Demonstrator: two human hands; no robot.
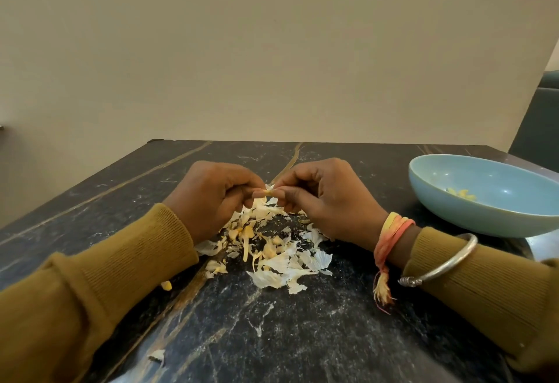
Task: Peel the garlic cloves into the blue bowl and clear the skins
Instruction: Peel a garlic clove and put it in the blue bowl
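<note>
One stray skin scrap (pixel 157 355) lies low in the frame on the dark marble table (pixel 302 337). Higher, at centre, a heap of garlic skins (pixel 272 249) spreads between two mustard sleeves (pixel 90 276). Just above it, the left hand (pixel 211 198) and right hand (pixel 326 201) meet, fingers curled, both pinching one small garlic clove (pixel 268 192). At mid-right, well apart, stands the blue bowl (pixel 490 219), holding a few peeled cloves (pixel 461 194). A beige wall (pixel 272 49) fills the upper frame.
</note>
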